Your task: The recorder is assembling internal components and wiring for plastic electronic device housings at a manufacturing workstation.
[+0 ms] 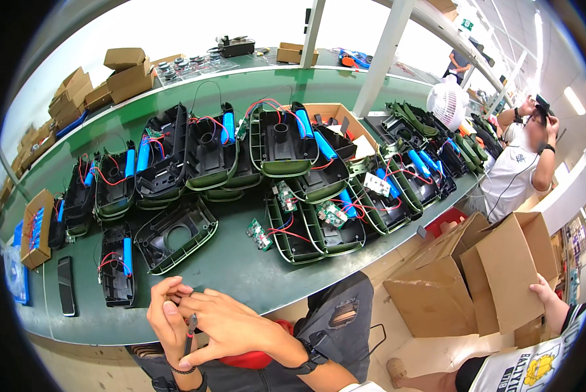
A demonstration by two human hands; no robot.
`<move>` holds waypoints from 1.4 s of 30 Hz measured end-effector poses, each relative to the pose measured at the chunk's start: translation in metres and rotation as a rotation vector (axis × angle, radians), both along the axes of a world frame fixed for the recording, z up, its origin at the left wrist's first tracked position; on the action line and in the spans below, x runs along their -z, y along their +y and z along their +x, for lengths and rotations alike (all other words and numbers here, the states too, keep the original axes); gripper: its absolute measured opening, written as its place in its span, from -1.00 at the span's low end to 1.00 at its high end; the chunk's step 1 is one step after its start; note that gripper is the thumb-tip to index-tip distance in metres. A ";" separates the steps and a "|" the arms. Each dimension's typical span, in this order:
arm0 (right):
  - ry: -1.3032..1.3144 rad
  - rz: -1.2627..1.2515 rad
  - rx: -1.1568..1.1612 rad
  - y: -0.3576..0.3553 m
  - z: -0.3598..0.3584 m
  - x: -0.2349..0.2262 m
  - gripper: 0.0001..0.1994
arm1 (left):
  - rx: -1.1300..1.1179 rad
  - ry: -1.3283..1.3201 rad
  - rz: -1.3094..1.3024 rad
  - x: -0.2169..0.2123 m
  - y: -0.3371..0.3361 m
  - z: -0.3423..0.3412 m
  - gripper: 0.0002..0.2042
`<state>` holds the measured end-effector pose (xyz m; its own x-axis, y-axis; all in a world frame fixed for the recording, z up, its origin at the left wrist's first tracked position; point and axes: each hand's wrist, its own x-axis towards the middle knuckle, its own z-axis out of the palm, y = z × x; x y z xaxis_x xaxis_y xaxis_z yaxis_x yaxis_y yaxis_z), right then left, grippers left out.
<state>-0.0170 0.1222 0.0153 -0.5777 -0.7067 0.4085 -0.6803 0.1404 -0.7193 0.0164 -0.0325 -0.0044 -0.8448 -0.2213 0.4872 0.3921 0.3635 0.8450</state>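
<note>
My two hands meet above the near edge of the green bench. My left hand (167, 320) is curled, its fingertips against those of my right hand; anything between them is hidden. My right hand (234, 323) lies palm inward, its thumb across small pliers (190, 326) with a red handle and the metal end upward. Just beyond them lies an open black-and-green housing (177, 236) with a round hole. Left of it, a narrow dark housing (117, 264) holds a blue battery cell (128, 255) and red wires.
Several open housings (283, 144) with batteries, wires and circuit boards (259, 234) cover the bench (241, 274). A phone (65, 285) and a carton of blue cells (37, 228) lie left. At right stand large cardboard boxes (437, 281), a co-worker's hand (546, 287) on one, and another person (518, 157).
</note>
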 end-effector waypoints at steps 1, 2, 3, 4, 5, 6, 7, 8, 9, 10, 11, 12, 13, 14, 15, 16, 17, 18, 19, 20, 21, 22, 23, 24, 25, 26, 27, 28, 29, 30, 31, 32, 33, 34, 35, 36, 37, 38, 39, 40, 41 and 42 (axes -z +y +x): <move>-0.069 0.074 -0.049 0.003 -0.002 -0.006 -0.12 | -0.019 -0.012 -0.008 -0.001 0.001 0.001 -0.47; -0.137 0.149 -0.097 0.005 -0.002 -0.011 -0.13 | -0.036 -0.023 -0.015 -0.003 0.002 0.002 -0.44; -0.137 0.146 -0.095 0.006 -0.002 -0.011 -0.13 | -0.035 -0.023 -0.017 -0.006 0.004 0.002 -0.44; -0.160 0.154 -0.118 0.006 -0.003 -0.010 -0.15 | -0.043 -0.016 -0.038 -0.009 0.006 0.002 -0.41; -0.183 0.162 -0.140 0.007 -0.003 -0.008 -0.17 | -0.051 -0.008 -0.058 -0.011 0.007 0.002 -0.38; -0.183 0.160 -0.140 0.007 -0.003 -0.006 -0.17 | -0.051 -0.009 -0.060 -0.011 0.007 0.002 -0.38; -0.158 0.156 -0.138 0.007 -0.003 -0.004 -0.19 | -0.043 -0.007 -0.067 -0.011 0.007 0.002 -0.37; -0.132 0.154 -0.134 0.009 -0.003 -0.002 -0.21 | -0.035 -0.004 -0.071 -0.011 0.007 0.001 -0.36; -0.131 0.155 -0.133 0.008 -0.002 0.003 -0.21 | -0.034 -0.003 -0.071 -0.010 0.007 0.001 -0.36; -0.100 0.059 -0.093 0.005 0.000 0.011 -0.29 | -0.035 -0.006 -0.068 -0.010 0.008 0.001 -0.36; -0.070 -0.037 -0.057 0.002 0.000 0.010 -0.34 | -0.039 -0.010 -0.066 -0.010 0.006 0.001 -0.36; -0.070 -0.038 -0.060 0.003 -0.001 0.007 -0.34 | -0.042 -0.010 -0.067 -0.010 0.006 0.001 -0.36; -0.122 0.058 -0.101 0.005 -0.003 0.003 -0.31 | -0.040 -0.015 -0.063 -0.011 0.005 0.001 -0.36; -0.174 0.154 -0.143 0.007 -0.004 -0.003 -0.25 | -0.039 -0.019 -0.059 -0.011 0.005 0.001 -0.36; -0.172 0.153 -0.150 0.007 -0.004 -0.005 -0.25 | -0.045 -0.018 -0.061 -0.011 0.004 0.001 -0.36; -0.171 0.143 -0.144 0.007 -0.004 -0.007 -0.26 | -0.040 -0.011 -0.059 -0.010 0.003 0.000 -0.38; -0.170 0.138 -0.138 0.006 -0.004 -0.008 -0.27 | -0.036 -0.004 -0.053 -0.009 0.002 0.000 -0.39; -0.166 0.140 -0.148 0.006 -0.003 -0.006 -0.27 | -0.046 -0.001 -0.051 -0.008 0.001 0.001 -0.39; -0.160 0.164 -0.132 0.006 -0.002 -0.003 -0.27 | -0.030 -0.009 -0.034 -0.008 0.003 0.003 -0.42; -0.148 0.181 -0.122 0.006 -0.002 -0.003 -0.28 | -0.019 -0.013 -0.024 -0.010 0.003 0.003 -0.44; -0.162 0.209 -0.143 0.008 -0.003 -0.008 -0.26 | -0.003 -0.001 -0.018 -0.009 0.003 0.003 -0.48; -0.151 0.204 -0.159 0.007 -0.003 -0.008 -0.26 | 0.003 -0.004 -0.005 -0.009 0.003 0.004 -0.51; -0.112 0.126 -0.114 0.006 -0.001 -0.005 -0.30 | 0.011 -0.009 -0.002 -0.010 0.003 0.004 -0.52; -0.074 0.049 -0.068 0.006 0.001 -0.003 -0.32 | 0.020 -0.014 0.002 -0.012 0.003 0.004 -0.53; -0.074 0.065 -0.064 0.007 0.002 -0.003 -0.30 | 0.027 -0.011 0.008 -0.011 0.002 0.004 -0.55; -0.071 0.061 -0.075 0.007 0.002 -0.003 -0.30 | 0.016 -0.008 0.004 -0.012 0.002 0.004 -0.55; -0.091 0.063 -0.064 0.007 0.002 -0.003 -0.30 | 0.032 -0.012 0.001 -0.013 0.003 0.004 -0.56; -0.112 0.065 -0.052 0.007 0.002 -0.003 -0.29 | 0.048 -0.017 -0.001 -0.013 0.002 0.004 -0.57; -0.128 0.073 -0.045 0.008 0.002 -0.007 -0.28 | 0.057 -0.012 -0.011 -0.013 0.002 0.004 -0.59; -0.127 0.072 -0.049 0.007 0.003 -0.008 -0.28 | 0.053 -0.012 -0.011 -0.013 0.001 0.004 -0.59; -0.134 0.072 -0.040 0.007 0.003 -0.009 -0.27 | 0.057 -0.018 -0.005 -0.014 0.001 0.004 -0.60; -0.140 0.073 -0.028 0.007 0.003 -0.010 -0.27 | 0.064 -0.024 0.003 -0.014 0.001 0.004 -0.61; -0.139 0.074 -0.028 0.007 0.003 -0.009 -0.27 | 0.064 -0.023 0.005 -0.014 0.001 0.004 -0.61; -0.132 0.070 -0.028 0.006 0.003 -0.008 -0.26 | 0.057 -0.025 -0.004 -0.013 0.000 0.005 -0.62; -0.125 0.066 -0.027 0.006 0.003 -0.008 -0.25 | 0.052 -0.026 -0.012 -0.013 0.000 0.004 -0.62; -0.124 0.068 -0.025 0.005 0.003 -0.006 -0.25 | 0.054 -0.025 -0.010 -0.014 0.000 0.004 -0.62; -0.110 0.087 -0.022 0.005 0.003 -0.005 -0.25 | 0.045 -0.029 -0.014 -0.015 0.001 0.005 -0.62; -0.096 0.105 -0.021 0.004 0.003 -0.004 -0.25 | 0.035 -0.034 -0.020 -0.015 0.001 0.005 -0.62; -0.096 0.106 -0.019 0.004 0.003 -0.004 -0.25 | 0.037 -0.034 -0.019 -0.014 0.001 0.005 -0.62; -0.089 0.087 -0.018 0.004 0.003 -0.003 -0.26 | 0.026 -0.028 -0.028 -0.013 0.002 0.004 -0.62; -0.083 0.067 -0.019 0.004 0.003 -0.003 -0.27 | 0.013 -0.021 -0.037 -0.012 0.002 0.004 -0.62; -0.084 0.067 -0.019 0.004 0.002 -0.005 -0.27 | 0.014 -0.022 -0.038 -0.012 0.002 0.004 -0.62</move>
<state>-0.0146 0.1261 0.0199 -0.5941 -0.7418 0.3110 -0.6212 0.1776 -0.7632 0.0206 -0.0309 0.0080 -0.8584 -0.1917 0.4759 0.3783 0.3900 0.8395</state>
